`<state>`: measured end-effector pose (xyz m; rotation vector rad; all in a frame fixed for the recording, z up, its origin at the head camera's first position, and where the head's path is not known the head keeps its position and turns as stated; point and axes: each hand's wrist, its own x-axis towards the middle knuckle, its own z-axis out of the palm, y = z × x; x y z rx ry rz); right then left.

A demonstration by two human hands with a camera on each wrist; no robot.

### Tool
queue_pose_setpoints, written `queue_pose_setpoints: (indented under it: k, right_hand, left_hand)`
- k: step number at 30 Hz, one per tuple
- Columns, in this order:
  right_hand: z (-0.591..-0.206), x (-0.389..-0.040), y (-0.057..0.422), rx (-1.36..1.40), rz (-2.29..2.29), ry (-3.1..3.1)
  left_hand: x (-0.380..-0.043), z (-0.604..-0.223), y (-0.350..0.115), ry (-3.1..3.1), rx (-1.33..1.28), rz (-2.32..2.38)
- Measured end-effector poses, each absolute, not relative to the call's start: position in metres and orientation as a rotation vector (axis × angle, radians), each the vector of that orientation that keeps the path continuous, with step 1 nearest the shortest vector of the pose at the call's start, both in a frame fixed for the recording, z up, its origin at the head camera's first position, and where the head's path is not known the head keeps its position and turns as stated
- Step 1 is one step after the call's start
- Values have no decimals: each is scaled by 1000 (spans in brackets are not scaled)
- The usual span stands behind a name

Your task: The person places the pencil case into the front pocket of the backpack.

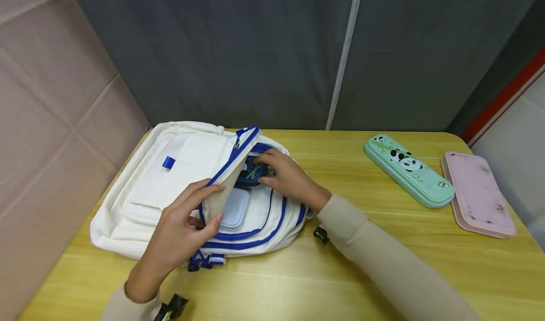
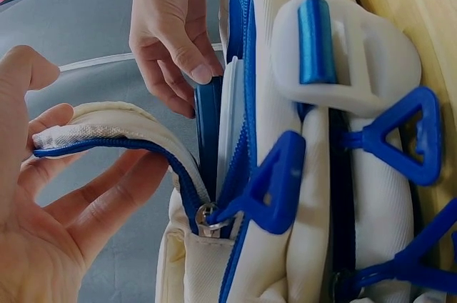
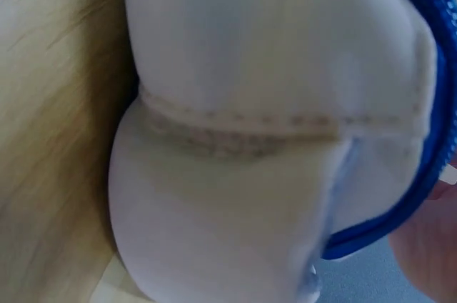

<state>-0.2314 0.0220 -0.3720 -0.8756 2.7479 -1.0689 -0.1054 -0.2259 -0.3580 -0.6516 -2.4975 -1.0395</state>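
A white backpack (image 1: 179, 169) with blue zips lies on the table, its front pocket unzipped. My left hand (image 1: 183, 221) holds the pocket's flap (image 1: 225, 188) lifted, thumb on one side and fingers on the other. Inside the opening, my right hand (image 1: 287, 176) pinches the edge of a dark blue case (image 1: 253, 172) with a green pattern. The left wrist view shows the right thumb on the top of that dark case (image 2: 208, 131). Beside it in the pocket is a pale blue-white flat case (image 1: 235, 208). In the right wrist view, the backpack's side (image 3: 235, 196) fills most of the picture.
A mint-green pencil case (image 1: 408, 169) with pandas lies at the right of the table, touching or overlapping a pink case (image 1: 479, 193). Blue strap buckles (image 1: 206, 260) hang at the backpack's near edge. A grey partition (image 1: 255, 56) stands behind the table.
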Motion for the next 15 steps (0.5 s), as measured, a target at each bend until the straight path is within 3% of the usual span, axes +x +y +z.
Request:
queue_pose_setpoints:
  k: [15]
  right_hand:
    - [-376, -233, 10, -902, -1060, 2761]
  left_hand:
    - [-105, -358, -226, -2500, -647, -1037]
